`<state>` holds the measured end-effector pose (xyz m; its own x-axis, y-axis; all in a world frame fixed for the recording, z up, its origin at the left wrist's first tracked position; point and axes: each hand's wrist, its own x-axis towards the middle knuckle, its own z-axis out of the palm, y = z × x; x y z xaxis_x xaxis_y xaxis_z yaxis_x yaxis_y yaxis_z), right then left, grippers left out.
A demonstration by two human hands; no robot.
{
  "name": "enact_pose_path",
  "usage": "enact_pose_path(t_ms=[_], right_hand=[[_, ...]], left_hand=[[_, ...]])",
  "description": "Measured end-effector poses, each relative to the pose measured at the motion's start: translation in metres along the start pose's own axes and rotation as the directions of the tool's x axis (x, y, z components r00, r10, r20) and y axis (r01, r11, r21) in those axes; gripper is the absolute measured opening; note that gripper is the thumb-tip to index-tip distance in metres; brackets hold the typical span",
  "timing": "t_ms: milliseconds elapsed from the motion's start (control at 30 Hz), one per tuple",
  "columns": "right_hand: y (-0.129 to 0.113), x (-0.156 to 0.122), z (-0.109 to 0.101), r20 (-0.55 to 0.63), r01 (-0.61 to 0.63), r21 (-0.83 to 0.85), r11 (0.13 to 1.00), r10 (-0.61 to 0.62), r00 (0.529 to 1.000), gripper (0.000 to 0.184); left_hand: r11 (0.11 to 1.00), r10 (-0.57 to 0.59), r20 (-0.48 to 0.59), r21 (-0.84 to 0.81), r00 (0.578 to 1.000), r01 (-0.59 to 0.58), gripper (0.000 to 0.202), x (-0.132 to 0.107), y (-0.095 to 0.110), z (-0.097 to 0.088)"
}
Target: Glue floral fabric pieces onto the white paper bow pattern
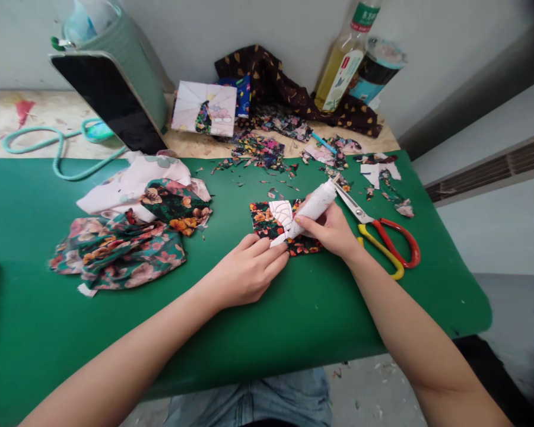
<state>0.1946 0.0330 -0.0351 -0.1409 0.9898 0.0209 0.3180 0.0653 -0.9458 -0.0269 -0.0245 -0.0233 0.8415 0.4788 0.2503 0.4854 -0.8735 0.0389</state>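
Note:
On the green mat point(293, 320) lies a small square of dark floral fabric point(267, 220) with a white ribbed piece on top of it. My right hand point(333, 230) is closed round a white tube-shaped tool point(314, 206), whose tip touches the white piece. My left hand point(249, 270) rests on the mat at the patch's near edge, fingers curled and pressing down on its lower left corner.
Red and yellow scissors point(382, 234) lie just right of my right hand. A heap of floral fabrics point(129, 237) sits to the left. Scraps, a paper-pieced block point(204, 110), dark cloth, two bottles point(347, 56), a phone point(109, 101) on a stand and a teal cable line the back.

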Motion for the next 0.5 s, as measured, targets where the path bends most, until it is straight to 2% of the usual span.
enact_pose_path(t_ms=[233,500], right_hand=[[0.0000,-0.0004,0.0005,0.008,-0.091,0.111,0.990,0.090,0.996,0.051],[0.0013,0.0001,0.0006,-0.009,-0.045,0.063,0.997,0.046,0.999,0.051]], left_hand=[[0.997,0.044,0.052,-0.065,0.998,-0.040,0.040,0.0012,0.0006,-0.0011],[0.997,0.020,0.046,-0.070,0.999,-0.016,0.040,0.0005,0.0017,-0.0021]])
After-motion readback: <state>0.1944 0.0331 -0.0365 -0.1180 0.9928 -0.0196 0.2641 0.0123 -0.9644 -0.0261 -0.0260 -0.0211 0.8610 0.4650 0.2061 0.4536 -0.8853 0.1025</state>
